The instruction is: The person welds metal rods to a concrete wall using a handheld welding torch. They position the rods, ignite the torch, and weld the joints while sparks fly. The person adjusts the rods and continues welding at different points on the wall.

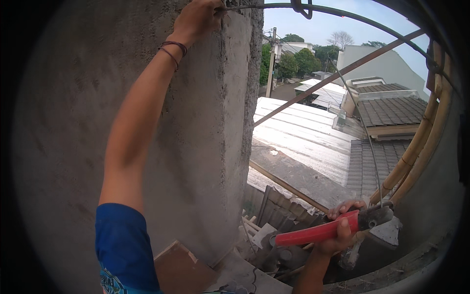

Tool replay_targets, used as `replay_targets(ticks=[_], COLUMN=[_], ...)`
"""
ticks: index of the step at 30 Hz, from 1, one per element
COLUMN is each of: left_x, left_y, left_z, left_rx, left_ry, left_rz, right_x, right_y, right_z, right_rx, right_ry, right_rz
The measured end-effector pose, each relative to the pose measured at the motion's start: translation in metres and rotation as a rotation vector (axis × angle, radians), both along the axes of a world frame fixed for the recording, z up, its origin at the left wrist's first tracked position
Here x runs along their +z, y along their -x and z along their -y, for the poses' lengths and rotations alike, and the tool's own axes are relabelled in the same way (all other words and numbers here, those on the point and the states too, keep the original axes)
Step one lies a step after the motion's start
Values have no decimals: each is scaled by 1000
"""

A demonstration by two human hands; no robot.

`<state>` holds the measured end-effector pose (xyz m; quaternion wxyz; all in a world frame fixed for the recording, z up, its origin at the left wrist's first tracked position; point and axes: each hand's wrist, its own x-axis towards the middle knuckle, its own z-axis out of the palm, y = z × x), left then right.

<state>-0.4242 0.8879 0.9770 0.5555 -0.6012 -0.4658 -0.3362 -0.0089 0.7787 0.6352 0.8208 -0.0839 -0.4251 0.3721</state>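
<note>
High up at the edge of a rough concrete column (pixel 205 122), my left hand (pixel 198 19) is closed at the end of a dark, bent steel rod (pixel 338 11). Part of its fingers is hidden at the column's edge. At the lower right, my right hand (pixel 340 232) wraps around the red body of an angle grinder (pixel 306 234). The grinder's dark metal head points right, and a grey, dusty plate-like piece (pixel 388 232) shows below it. A thin rod (pixel 364 125) slants down to just behind the grinder's head.
Bamboo poles (pixel 416 147) stand at the right, and a brown metal bar (pixel 338 78) crosses the opening diagonally. Below are a pale corrugated metal roof (pixel 298 137), tiled roofs (pixel 391 111) and broken debris (pixel 289 210). A brown board (pixel 183 269) leans at the column's foot.
</note>
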Motion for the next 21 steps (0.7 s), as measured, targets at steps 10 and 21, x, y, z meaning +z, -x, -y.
replay_targets(ticks=[10,21], left_x=[7,6], left_y=[-11,-34], left_z=[40,38], left_rx=[136,290], left_ry=[154,118], left_rz=[-254,-104], right_x=[-4,24], right_y=[78,150], right_z=[-29,-71], right_rx=[155,376], right_ry=[156,32], right_rz=[-99,-235])
